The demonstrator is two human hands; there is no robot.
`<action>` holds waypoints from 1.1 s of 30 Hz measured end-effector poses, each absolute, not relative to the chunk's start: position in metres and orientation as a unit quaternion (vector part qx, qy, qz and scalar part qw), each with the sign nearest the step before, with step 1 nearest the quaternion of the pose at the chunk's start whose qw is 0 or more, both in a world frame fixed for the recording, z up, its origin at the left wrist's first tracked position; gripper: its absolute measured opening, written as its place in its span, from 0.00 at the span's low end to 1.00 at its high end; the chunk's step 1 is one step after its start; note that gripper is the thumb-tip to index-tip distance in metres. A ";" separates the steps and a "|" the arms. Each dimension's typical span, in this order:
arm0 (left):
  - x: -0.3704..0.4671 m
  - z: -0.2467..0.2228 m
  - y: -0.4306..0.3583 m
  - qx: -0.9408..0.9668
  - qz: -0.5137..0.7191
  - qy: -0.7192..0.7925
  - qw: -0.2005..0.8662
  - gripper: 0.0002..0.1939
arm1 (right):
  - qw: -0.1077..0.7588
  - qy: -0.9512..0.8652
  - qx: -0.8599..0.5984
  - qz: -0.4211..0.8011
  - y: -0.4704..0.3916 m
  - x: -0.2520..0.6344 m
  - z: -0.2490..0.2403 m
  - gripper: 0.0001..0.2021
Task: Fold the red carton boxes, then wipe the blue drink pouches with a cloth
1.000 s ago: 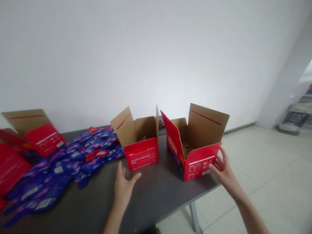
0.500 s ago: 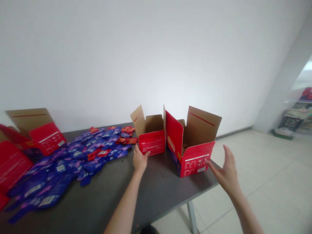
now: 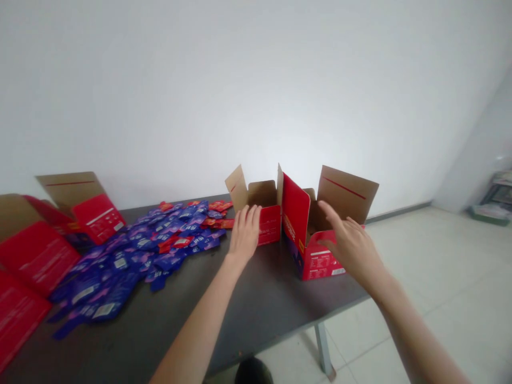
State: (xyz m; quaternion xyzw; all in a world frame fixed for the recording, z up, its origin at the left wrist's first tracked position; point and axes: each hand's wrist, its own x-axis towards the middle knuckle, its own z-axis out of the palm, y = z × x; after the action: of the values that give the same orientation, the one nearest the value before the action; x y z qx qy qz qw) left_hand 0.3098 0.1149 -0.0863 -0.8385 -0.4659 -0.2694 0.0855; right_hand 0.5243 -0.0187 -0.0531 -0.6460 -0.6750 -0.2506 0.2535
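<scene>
Two red cardboard boxes with raised flaps stand side by side near the right end of a dark table (image 3: 264,298). At the front of the smaller-looking box (image 3: 270,225) is my left hand (image 3: 245,234), fingers stretched upward over its front left edge; whether it touches the card I cannot tell. My right hand (image 3: 352,248) hovers at the front right of the other box (image 3: 320,262), thumb and fingers apart, covering part of its front flap. Neither hand holds anything. The insides of both boxes are mostly hidden.
A heap of blue and red packets (image 3: 160,248) spreads over the table's left and middle. More open red boxes (image 3: 100,218) stand at the far left. A white wall (image 3: 256,96) rises behind; a shelf (image 3: 500,192) is at the far right beyond the pale floor.
My left hand has let go of the smaller-looking box and risen to its top edge. My right hand has moved up and inward over the other box's front. The view has shifted slightly.
</scene>
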 end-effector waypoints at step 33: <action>0.204 -0.037 0.048 -0.799 0.023 -0.583 0.146 0.15 | 0.178 -0.836 -0.500 -0.137 0.083 0.484 -0.053 0.12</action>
State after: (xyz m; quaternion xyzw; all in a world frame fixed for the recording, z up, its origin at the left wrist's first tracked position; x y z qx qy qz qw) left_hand 0.2044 0.0481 -0.0368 -0.7990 -0.5827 0.0229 0.1465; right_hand 0.4844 0.0829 -0.0528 -0.5001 -0.8364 -0.1367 0.1781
